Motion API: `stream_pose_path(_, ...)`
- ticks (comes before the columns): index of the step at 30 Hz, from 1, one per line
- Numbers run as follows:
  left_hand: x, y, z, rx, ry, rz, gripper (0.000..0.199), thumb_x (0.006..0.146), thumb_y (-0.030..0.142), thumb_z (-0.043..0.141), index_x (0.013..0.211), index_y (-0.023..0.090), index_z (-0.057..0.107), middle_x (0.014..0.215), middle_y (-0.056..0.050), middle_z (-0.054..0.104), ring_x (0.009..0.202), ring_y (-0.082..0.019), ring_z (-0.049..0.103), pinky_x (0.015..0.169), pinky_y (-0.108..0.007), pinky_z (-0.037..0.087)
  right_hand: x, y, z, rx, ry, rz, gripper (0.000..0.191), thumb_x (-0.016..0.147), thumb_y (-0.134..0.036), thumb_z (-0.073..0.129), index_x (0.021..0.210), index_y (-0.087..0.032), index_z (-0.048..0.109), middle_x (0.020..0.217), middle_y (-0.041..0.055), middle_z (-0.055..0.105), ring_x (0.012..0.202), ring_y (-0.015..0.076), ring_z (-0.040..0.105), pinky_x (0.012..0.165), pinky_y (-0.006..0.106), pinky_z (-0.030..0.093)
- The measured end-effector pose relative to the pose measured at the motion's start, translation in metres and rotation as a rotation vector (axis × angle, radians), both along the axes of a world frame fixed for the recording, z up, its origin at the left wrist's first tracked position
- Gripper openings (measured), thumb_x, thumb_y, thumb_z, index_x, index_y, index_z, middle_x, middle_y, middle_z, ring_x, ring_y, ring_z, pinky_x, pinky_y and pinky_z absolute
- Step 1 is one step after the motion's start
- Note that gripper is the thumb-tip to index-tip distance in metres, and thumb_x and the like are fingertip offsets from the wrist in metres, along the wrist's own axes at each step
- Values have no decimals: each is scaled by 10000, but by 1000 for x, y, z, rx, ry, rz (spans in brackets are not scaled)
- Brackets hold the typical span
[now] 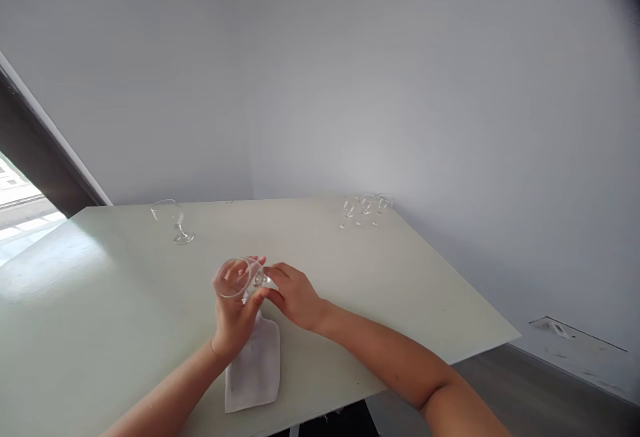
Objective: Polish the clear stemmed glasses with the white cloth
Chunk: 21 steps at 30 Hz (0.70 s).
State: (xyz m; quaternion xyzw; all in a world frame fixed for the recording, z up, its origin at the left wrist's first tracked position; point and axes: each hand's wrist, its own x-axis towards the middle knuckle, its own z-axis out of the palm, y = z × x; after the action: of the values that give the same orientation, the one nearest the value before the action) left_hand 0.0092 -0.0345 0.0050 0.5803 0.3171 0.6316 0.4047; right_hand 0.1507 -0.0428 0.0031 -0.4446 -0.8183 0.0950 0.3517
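A clear stemmed glass [233, 278] is tilted on its side above the table, its mouth facing left and toward me. My left hand [236, 317] cradles the bowl from below and behind, fingers showing through the glass. At the stem and foot end, my right hand [295, 294] pinches with thumb and fingers; its fingertips partly hide the foot. Under my left wrist lies a folded pale cloth [254, 370], flat on the table, its far end hidden by my hands.
Another stemmed glass [183, 237] stands upright at the back left of the pale table [400, 290]. Several clear glasses [367, 205] stand grouped at the back right, near the wall. The table's right edge slants toward me, with floor beyond it.
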Motion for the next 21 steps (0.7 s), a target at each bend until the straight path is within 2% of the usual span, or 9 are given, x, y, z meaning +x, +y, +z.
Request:
stream_pose_path(3, 2, -3, -7, -33, 104, -25, 624, 665, 362, 679, 1191, 301, 350, 1206, -85, 442, 1151, -254, 459, 958, -427, 372, -11, 10, -9, -59, -88, -1, 198, 851, -240, 426, 999, -182, 544, 899, 68, 616, 783, 163, 580, 667, 265, 444)
stream_pose_path(6, -3, 5, -13, -21, 275, 5, 709, 689, 382, 652, 1280, 299, 270, 1330, -105, 354, 1212, -263, 388, 983, -444, 312, 2, 33, -23, -138, 62, -115, 161, 827, -250, 463, 929, -189, 573, 888, 42, 638, 765, 141, 592, 704, 256, 433)
stream_pose_path(9, -7, 15, -25, -44, 512, 63, 666, 715, 417, 609, 1289, 278, 301, 1323, -112, 385, 1202, -275, 383, 975, -468, 280, 40, 68, -34, -256, 332, -418, 176, 777, -292, 518, 911, -199, 583, 815, 5, 649, 674, 120, 589, 694, 247, 436)
stream_pose_path(13, -9, 24, -44, -125, 739, 33, 519, 779, 448, 502, 1258, 315, 353, 1276, -82, 452, 973, -235, 540, 915, -473, 315, 101, 109, -44, -260, 407, -653, 227, 768, -285, 467, 934, -168, 568, 850, 41, 642, 651, 137, 582, 665, 274, 438)
stream_pose_path(17, -10, 29, -50, -170, 730, 21, 460, 784, 424, 487, 1224, 326, 397, 1232, -56, 504, 957, -230, 542, 889, -433, 334, 135, 130, -56, -275, 431, -758, 247, 752, -269, 450, 935, -153, 570, 824, 46, 638, 524, 114, 551, 616, 272, 431)
stream_pose_path(21, -11, 31, -50, -197, 662, -7, 411, 758, 376, 523, 1162, 317, 468, 1180, -38, 543, 984, -233, 528, 883, -402, 341, 144, 142, -66, -256, 428, -793, 258, 746, -264, 455, 942, -143, 571, 844, 52, 635, 518, 104, 548, 631, 265, 424)
